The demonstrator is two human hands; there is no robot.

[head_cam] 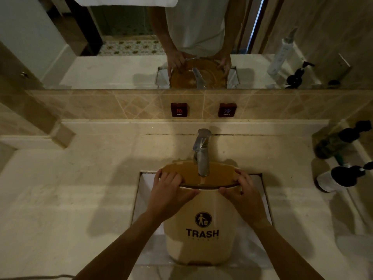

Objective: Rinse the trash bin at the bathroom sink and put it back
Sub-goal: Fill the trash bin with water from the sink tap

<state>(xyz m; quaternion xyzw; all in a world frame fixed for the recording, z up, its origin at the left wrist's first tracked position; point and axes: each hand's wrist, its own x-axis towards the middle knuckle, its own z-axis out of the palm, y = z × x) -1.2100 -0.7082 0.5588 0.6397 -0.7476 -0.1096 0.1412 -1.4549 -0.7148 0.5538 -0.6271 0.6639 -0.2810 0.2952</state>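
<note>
Holding the trash bin upright in the sink, I have its open mouth directly under the faucet, whose spout reaches over the bin's far rim. My left hand is clamped on the rim left of the faucet, fingers hooked inside and thumb across the near wall; my right hand grips the rim the same way on the other side. I read the bin as stiff, light plastic, but any water it takes on will add weight, and wet walls will be slick (so the rim stays the best hold, two-handed). Whether water is running I cannot tell, though a pale streak falls below the spout. The spout itself is the main obstacle: I judge the bin must drop or tilt toward me before it lifts clear. Behind the faucet, the hot and cold buttons sit on the tile. Right of the faucet, pump bottles stand on the worktop, well apart from the bin.
</note>
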